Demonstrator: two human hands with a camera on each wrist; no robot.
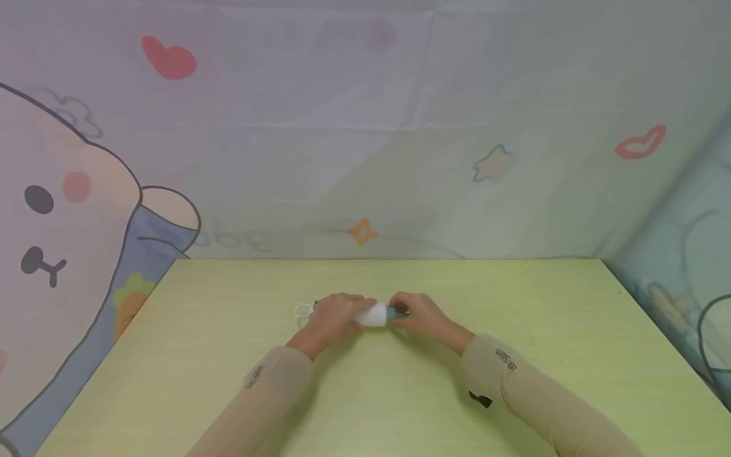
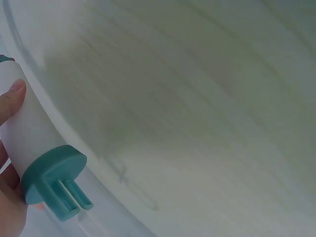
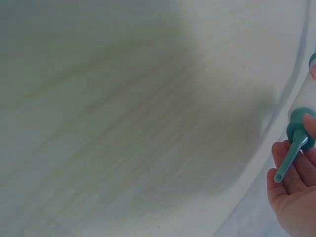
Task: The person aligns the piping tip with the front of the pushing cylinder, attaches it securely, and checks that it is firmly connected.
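Note:
A white cylindrical bottle point(image 1: 375, 315) lies sideways between both hands over the table. My left hand point(image 1: 335, 317) grips its white body. In the left wrist view, a thumb presses on the body, and a teal disc-shaped end point(image 2: 55, 170) with two prongs sticks out below the hand. A thin white loop point(image 1: 304, 310) shows beyond the left hand. My right hand point(image 1: 424, 316) pinches the teal cap at the bottle's other end. A slim, hollow teal nozzle point(image 3: 291, 155) projects from that cap above the right fingers in the right wrist view.
The pale yellow-green table point(image 1: 365, 400) reaches back to a printed cloth backdrop point(image 1: 320, 158). A dark cable point(image 1: 704, 343) curves beside the table's right edge. A black tag point(image 1: 480, 399) is at the right sleeve.

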